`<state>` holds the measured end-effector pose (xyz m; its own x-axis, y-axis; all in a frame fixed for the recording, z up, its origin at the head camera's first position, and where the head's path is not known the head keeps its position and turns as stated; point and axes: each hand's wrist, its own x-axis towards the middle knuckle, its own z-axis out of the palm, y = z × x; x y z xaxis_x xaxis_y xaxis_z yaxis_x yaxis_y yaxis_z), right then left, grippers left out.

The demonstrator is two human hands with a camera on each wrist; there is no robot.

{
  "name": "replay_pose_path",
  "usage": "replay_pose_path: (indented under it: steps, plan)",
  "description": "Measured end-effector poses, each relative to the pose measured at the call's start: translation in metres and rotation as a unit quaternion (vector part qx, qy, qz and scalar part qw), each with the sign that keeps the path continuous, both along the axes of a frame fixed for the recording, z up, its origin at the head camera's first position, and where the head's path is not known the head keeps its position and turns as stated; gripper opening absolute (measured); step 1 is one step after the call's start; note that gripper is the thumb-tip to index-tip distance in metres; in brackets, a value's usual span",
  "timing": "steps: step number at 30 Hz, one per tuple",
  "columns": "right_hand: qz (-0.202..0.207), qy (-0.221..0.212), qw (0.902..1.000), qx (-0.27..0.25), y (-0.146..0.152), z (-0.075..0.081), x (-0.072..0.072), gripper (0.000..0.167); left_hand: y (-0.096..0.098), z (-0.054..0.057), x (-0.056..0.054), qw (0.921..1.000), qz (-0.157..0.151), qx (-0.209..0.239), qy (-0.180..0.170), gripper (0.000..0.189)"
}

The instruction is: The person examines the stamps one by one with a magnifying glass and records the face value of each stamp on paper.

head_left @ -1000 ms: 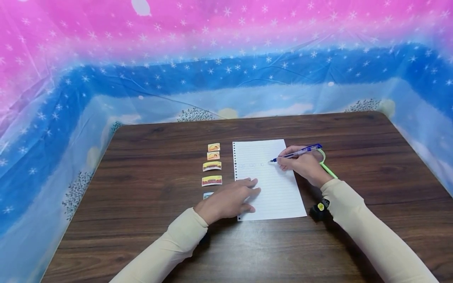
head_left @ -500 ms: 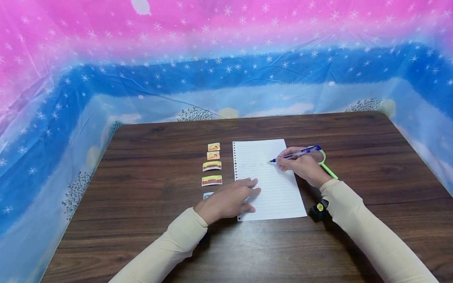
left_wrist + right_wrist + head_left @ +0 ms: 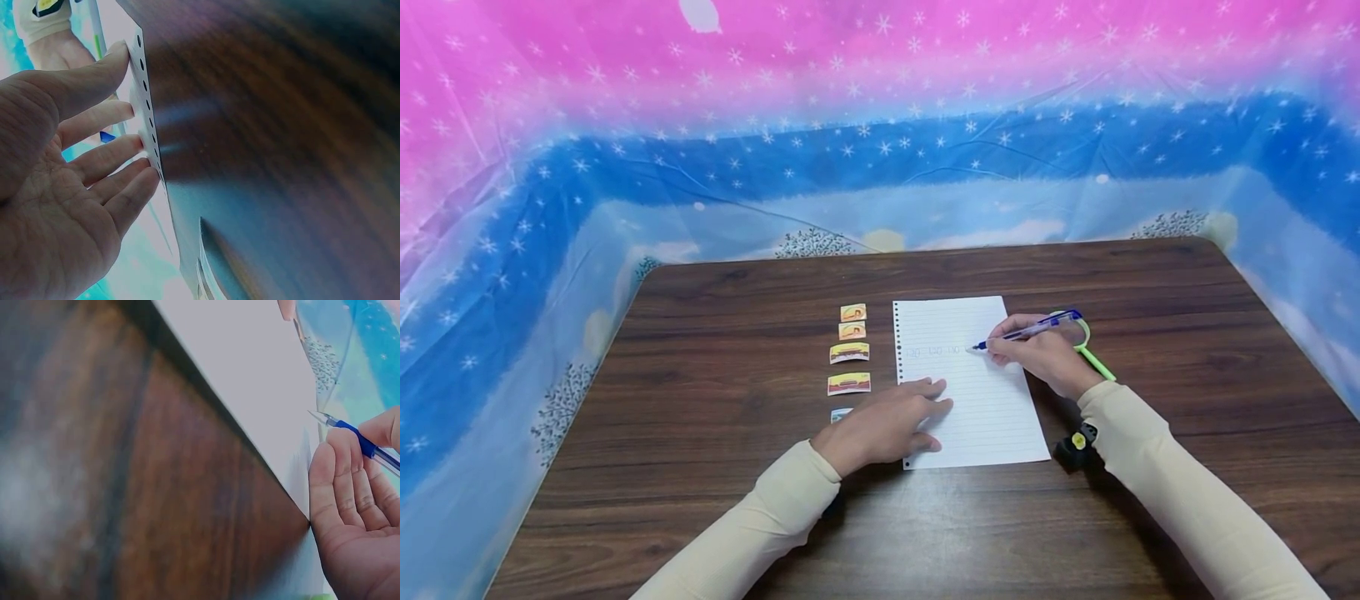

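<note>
A sheet of lined paper (image 3: 973, 417) with punched holes down its left edge lies on the wooden table. Faint handwritten numbers run across its upper part. My right hand (image 3: 1043, 354) pinches a blue pen (image 3: 1026, 330), its tip at the end of that written row. In the right wrist view the pen (image 3: 356, 437) sits between thumb and fingers, over the curled lower fingers. On the paper's lower left my left hand (image 3: 883, 423) rests with fingers spread. The left wrist view shows those fingertips (image 3: 134, 144) on the punched edge.
Left of the paper stands a column of small picture stamps: two orange ones (image 3: 852, 322), two yellow and red ones (image 3: 849, 383), and a bluish one (image 3: 839, 414) partly under my left hand. A green-handled item (image 3: 1097, 363) lies behind my right hand. A patterned cloth (image 3: 880, 150) surrounds the table.
The pen tip has shifted very slightly down at the end of the written row. My left hand stays in place on the paper.
</note>
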<state>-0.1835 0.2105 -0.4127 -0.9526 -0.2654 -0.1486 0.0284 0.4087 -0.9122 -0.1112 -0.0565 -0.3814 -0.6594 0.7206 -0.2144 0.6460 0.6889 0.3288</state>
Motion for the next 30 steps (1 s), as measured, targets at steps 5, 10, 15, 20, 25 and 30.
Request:
replay_pose_path:
  steps: [5, 10, 15, 20, 25, 30]
  plan:
    - [0.003, 0.008, 0.9999, -0.008, -0.0005, -0.0009, 0.0, 0.026, -0.0004, -0.0001, 0.0001, 1.0, -0.001, 0.0, 0.0, 0.059]
    - [0.006, 0.004, 1.0, -0.006, -0.0005, -0.0005, 0.0014, 0.027, -0.0005, -0.0007, -0.0004, 1.0, -0.002, 0.003, -0.002, 0.058]
    - [0.005, 0.0, 1.0, -0.006, -0.0005, 0.0008, 0.003, 0.028, 0.0003, -0.0008, -0.0003, 1.0, -0.001, 0.005, -0.005, 0.058]
    - [0.001, -0.003, 1.0, 0.003, -0.0004, 0.0014, 0.0039, 0.029, 0.0005, -0.0004, 0.0001, 1.0, -0.001, 0.004, -0.006, 0.058]
    - [-0.008, -0.003, 0.9999, -0.005, -0.0008, 0.0007, 0.0029, 0.03, 0.0001, 0.0001, 0.0002, 1.0, -0.002, 0.004, -0.006, 0.059]
    - [-0.015, -0.004, 0.9999, -0.001, -0.0008, -0.0011, 0.0006, 0.031, 0.0003, 0.0009, -0.0003, 1.0, 0.0, 0.003, -0.008, 0.059]
